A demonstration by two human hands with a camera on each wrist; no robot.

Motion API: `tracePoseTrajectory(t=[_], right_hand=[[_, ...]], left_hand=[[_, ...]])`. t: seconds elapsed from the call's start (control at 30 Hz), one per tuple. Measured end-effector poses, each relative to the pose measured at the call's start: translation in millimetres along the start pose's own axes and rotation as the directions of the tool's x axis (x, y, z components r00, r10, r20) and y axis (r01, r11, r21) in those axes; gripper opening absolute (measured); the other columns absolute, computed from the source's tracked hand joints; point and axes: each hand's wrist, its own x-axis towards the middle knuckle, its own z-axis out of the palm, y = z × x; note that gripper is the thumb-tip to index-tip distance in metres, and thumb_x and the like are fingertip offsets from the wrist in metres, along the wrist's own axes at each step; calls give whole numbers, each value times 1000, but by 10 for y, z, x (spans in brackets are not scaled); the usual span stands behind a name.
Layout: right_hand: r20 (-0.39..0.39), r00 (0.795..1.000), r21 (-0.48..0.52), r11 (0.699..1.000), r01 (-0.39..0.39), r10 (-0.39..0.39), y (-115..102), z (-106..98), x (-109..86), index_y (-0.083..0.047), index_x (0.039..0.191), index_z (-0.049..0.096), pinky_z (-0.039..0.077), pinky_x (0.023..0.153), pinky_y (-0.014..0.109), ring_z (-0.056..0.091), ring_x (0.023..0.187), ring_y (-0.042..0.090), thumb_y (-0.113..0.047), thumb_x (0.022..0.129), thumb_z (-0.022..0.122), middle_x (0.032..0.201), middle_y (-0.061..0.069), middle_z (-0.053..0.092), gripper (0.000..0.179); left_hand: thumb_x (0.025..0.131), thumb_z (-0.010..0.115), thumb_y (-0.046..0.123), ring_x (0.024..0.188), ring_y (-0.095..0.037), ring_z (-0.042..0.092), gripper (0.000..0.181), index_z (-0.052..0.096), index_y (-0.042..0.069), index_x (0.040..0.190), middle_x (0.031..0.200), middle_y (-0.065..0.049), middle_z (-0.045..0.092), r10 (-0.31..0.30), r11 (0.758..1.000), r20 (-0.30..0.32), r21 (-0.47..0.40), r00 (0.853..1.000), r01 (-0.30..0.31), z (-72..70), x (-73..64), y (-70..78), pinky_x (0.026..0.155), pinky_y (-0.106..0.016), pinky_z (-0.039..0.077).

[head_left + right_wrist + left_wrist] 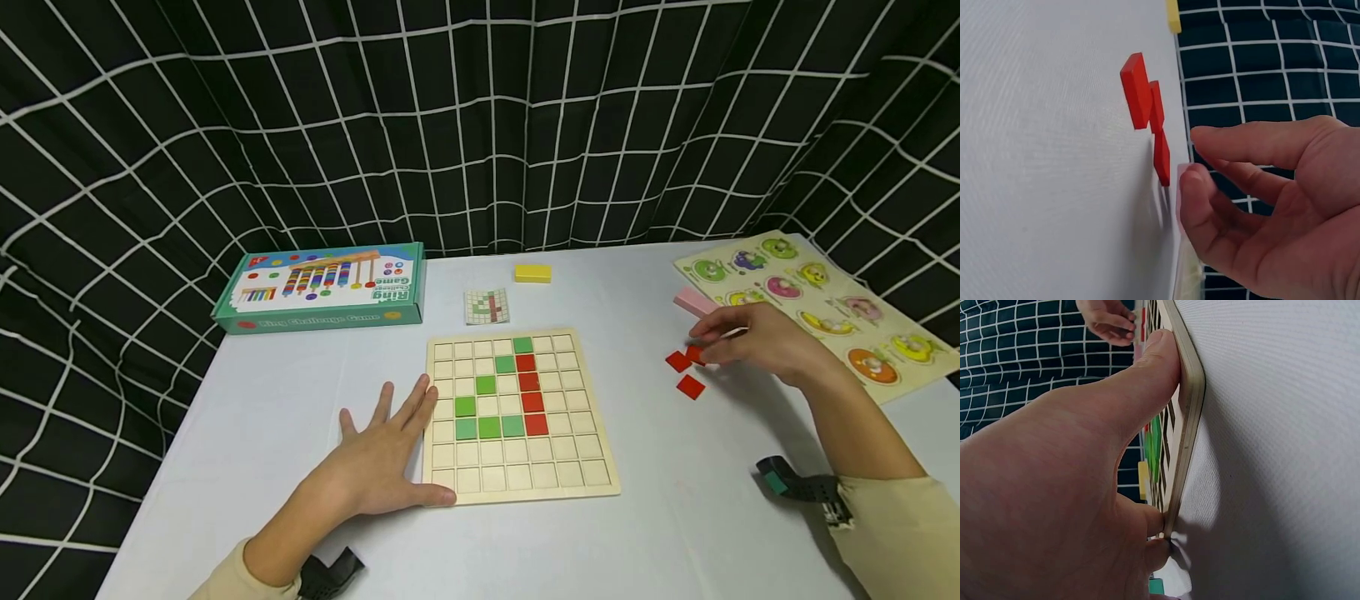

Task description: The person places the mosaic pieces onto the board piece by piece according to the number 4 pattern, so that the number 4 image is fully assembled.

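Observation:
A wooden grid board lies on the table with several green tiles and a column of red tiles set in its squares. My left hand has its fingers spread along the board's left edge, the thumb resting on the near left corner. Over to the right, my right hand hovers by three loose red square tiles. In the right wrist view its fingers are bent loosely with a gap to the thumb, apart from the tiles, and nothing is between them.
Behind the board lie a small card printed with a grid pattern and a yellow block. A Ring Challenge Game box stands at the back left. At the right, a fruit-picture sheet lies partly over a pink block.

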Motion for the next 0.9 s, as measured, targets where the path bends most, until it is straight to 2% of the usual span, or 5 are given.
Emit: tracePoseTrajectory(t=[0.2, 0.37, 0.67, 0.9], right_hand=[[19, 1000, -24, 1000, -20, 20, 51, 19, 31, 8, 128, 65, 54, 71, 24, 55, 90, 12, -9, 89, 79, 111, 11, 64, 45], [5, 1000, -63, 998, -17, 18, 63, 58, 40, 7, 125, 67, 51, 69, 25, 52, 91, 15, -10, 86, 82, 108, 13, 61, 44], [-25, 999, -88, 995, -38, 36, 62, 91, 76, 6, 120, 69, 50, 66, 25, 52, 90, 20, -7, 84, 82, 103, 12, 62, 40], [-32, 998, -94, 994, -63, 60, 37, 91, 62, 4, 122, 70, 49, 66, 27, 53, 92, 23, -11, 85, 82, 105, 12, 63, 42]], left_hand=[[73, 73, 83, 159, -50, 7, 131, 13, 19, 169, 177, 4, 0, -3, 1000, -5, -3, 1000, 3, 7, -2, 6, 100, -94, 13], [73, 73, 83, 159, -50, 7, 130, 12, 19, 169, 177, 4, 0, -3, 1000, -6, -3, 1000, 3, 14, 0, 0, 100, -94, 13], [73, 72, 83, 159, -50, 7, 130, 12, 19, 169, 177, 4, 0, -2, 1000, -8, -4, 1000, 2, 12, 7, 0, 99, -94, 13], [73, 73, 83, 159, -50, 7, 130, 13, 19, 169, 177, 3, 1, -1, 1000, -10, -7, 1000, 1, 12, 4, 3, 100, -94, 13]])
